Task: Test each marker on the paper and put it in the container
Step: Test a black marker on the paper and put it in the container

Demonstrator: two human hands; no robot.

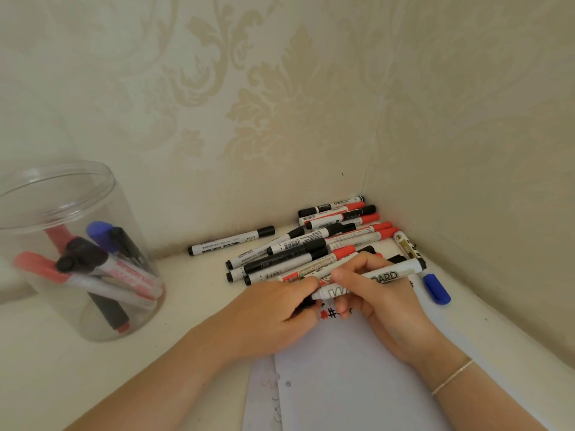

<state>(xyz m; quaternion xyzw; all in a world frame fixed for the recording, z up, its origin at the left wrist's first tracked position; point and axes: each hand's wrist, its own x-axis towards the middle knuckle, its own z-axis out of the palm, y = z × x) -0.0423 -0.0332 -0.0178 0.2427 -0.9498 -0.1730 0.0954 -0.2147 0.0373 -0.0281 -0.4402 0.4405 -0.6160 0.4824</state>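
A white tabletop (pixel 193 309) fills a wallpapered corner. At its left stands a clear round container (pixel 77 253) already holding several red, black and blue markers. White paper (pixel 351 377) lies under both hands, with red and black test marks near its far edge. A pile of markers (pixel 311 244) lies in the corner behind the hands. The right hand (pixel 385 303) grips a whiteboard marker (pixel 373 279) by its barrel above the paper; the left hand (pixel 273 312) pinches its near end. A blue cap (pixel 437 289) lies apart, right.
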